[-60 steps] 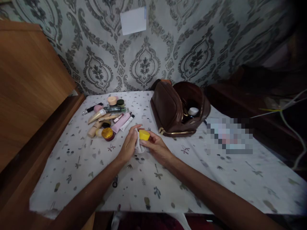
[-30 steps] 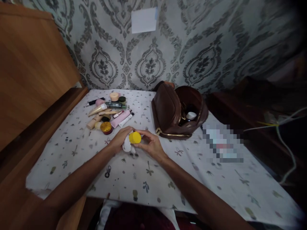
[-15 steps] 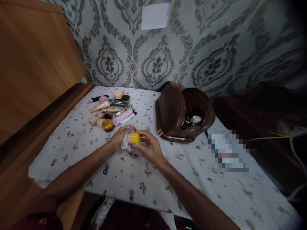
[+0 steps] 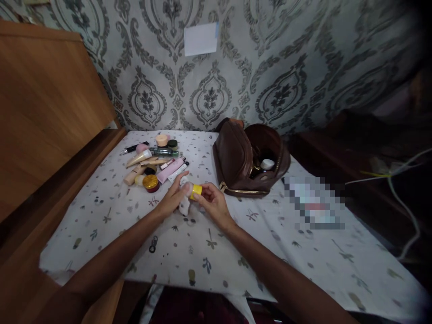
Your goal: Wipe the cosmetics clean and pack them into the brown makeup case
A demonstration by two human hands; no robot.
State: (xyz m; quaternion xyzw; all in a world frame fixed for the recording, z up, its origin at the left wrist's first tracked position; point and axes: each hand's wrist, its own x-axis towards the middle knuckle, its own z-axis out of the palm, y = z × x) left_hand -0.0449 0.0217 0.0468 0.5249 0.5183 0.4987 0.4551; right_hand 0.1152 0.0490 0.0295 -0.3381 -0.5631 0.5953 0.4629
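Note:
My right hand (image 4: 216, 208) is closed, fingertips pinching the yellow-capped container (image 4: 196, 192) over the near middle of the table. The container's paler end points left, partly hidden by my other hand. My left hand (image 4: 171, 199) is closed on a crumpled white wipe (image 4: 184, 208), pressing it around that pale end with the thumb on top. Part of the wipe hangs below the fingers. Just beyond my left hand lie a jar with a gold lid (image 4: 150, 182) and a pink tube (image 4: 171, 169).
A brown bag (image 4: 232, 157) stands unzipped at right, a round white-topped item (image 4: 267, 164) inside. Several cosmetics, among them a green bottle (image 4: 164, 152) and a cream tube (image 4: 139, 157), lie at back left. A blurred-out flat item (image 4: 313, 202) lies right. Wooden furniture (image 4: 54, 90) borders the left.
The yellow-capped container has tilted, and my left thumb now lies over its pale end. The wipe hangs lower between my hands. The whole view has shifted slightly.

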